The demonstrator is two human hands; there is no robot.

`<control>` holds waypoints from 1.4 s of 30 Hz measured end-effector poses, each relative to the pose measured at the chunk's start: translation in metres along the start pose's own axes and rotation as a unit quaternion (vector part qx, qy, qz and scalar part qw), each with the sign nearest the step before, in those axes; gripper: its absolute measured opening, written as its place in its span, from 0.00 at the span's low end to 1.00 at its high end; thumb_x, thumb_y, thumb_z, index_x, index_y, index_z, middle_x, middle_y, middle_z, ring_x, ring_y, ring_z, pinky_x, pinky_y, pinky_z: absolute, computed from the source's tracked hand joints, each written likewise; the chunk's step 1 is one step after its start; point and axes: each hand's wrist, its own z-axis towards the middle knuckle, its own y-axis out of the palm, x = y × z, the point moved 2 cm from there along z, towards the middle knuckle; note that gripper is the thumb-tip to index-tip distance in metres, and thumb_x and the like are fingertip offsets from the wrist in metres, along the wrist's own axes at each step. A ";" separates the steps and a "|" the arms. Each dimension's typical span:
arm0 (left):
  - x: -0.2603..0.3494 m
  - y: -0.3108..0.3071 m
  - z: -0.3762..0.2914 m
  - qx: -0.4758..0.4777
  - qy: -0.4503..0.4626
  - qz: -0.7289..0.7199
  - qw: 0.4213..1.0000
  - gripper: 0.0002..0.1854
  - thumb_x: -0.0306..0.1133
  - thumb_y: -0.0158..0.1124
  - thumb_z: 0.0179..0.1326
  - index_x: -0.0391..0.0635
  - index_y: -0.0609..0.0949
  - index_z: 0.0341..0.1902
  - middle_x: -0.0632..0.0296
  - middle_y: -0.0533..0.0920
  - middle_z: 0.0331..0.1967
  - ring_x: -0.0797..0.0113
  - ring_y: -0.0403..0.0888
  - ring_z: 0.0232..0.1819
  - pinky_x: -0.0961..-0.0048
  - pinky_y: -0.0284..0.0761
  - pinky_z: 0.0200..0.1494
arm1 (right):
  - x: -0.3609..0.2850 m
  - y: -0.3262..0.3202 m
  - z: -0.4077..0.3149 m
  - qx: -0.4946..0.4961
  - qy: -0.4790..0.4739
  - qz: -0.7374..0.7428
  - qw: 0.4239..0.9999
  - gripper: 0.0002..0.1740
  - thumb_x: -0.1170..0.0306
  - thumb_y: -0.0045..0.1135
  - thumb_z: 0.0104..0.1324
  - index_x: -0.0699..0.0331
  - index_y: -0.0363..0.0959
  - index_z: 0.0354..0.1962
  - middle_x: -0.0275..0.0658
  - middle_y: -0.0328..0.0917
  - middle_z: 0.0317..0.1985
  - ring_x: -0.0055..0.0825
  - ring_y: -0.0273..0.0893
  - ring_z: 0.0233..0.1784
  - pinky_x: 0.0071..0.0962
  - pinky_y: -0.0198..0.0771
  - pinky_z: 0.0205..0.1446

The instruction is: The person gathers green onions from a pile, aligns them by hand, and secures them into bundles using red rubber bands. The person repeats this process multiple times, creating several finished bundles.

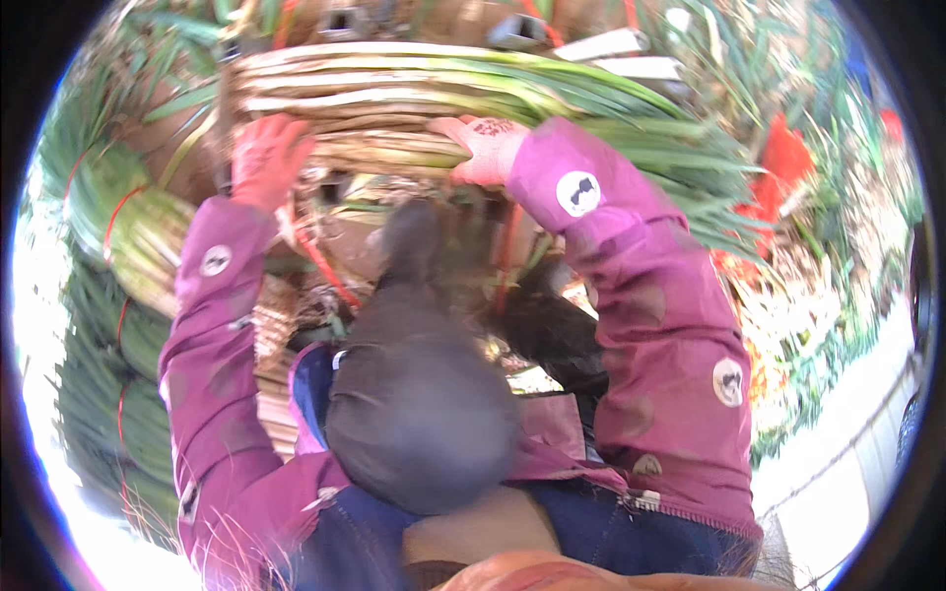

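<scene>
A thick layer of long green onions (384, 96) lies crosswise before me, pale stalks to the left and green leaves to the right. My left hand (272, 159), in a coral work glove, is against the near left end of the stalks. Its fingertips are blurred, so whether they grip is unclear. In a matching glove, my right hand (488, 148) has fingers and thumb around some near stalks, around the middle of the layer. Red ties (325, 266) hang below the onions on the near side.
Tied bundles of green onions (140, 229) are stacked at the left. Square metal tube ends (517, 31) show beyond the layer. Red plastic material (783, 166) and loose leaves litter the right side. A pale sheet-like surface (842, 473) lies at lower right.
</scene>
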 end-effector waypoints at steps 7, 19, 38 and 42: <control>-0.020 0.017 -0.004 -0.033 0.014 0.022 0.999 0.16 0.46 0.55 0.64 0.51 0.81 0.48 0.62 0.77 0.45 0.55 0.71 0.53 0.57 0.63 0.56 | 0.115 -0.005 -0.148 0.111 0.122 -0.115 0.980 0.52 0.46 0.64 0.47 0.50 0.54 0.68 0.50 0.65 0.62 0.46 0.63 0.66 0.41 0.57 0.69; 0.234 -0.024 0.092 -0.036 0.292 -0.129 0.947 0.21 0.40 0.60 0.62 0.46 0.76 0.58 0.54 0.76 0.55 0.52 0.70 0.60 0.59 0.64 0.63 | 0.173 0.025 -0.146 0.161 0.123 -0.096 0.975 0.45 0.51 0.66 0.46 0.50 0.61 0.62 0.49 0.72 0.52 0.47 0.71 0.57 0.41 0.67 0.58; 0.293 0.067 0.125 -0.001 0.347 -0.069 0.935 0.26 0.38 0.56 0.59 0.61 0.72 0.64 0.70 0.66 0.68 0.56 0.56 0.71 0.57 0.56 0.67 | 0.298 0.108 -0.164 0.515 0.066 -0.100 0.849 0.43 0.59 0.70 0.36 0.51 0.67 0.55 0.42 0.70 0.47 0.47 0.67 0.52 0.50 0.56 0.62; 0.291 0.071 0.124 0.020 0.350 -0.058 0.935 0.27 0.39 0.57 0.59 0.63 0.71 0.65 0.71 0.65 0.68 0.57 0.56 0.71 0.57 0.55 0.68 | 0.294 0.114 -0.156 0.520 0.131 -0.086 0.840 0.45 0.59 0.71 0.33 0.50 0.68 0.55 0.43 0.69 0.47 0.48 0.65 0.54 0.50 0.54 0.64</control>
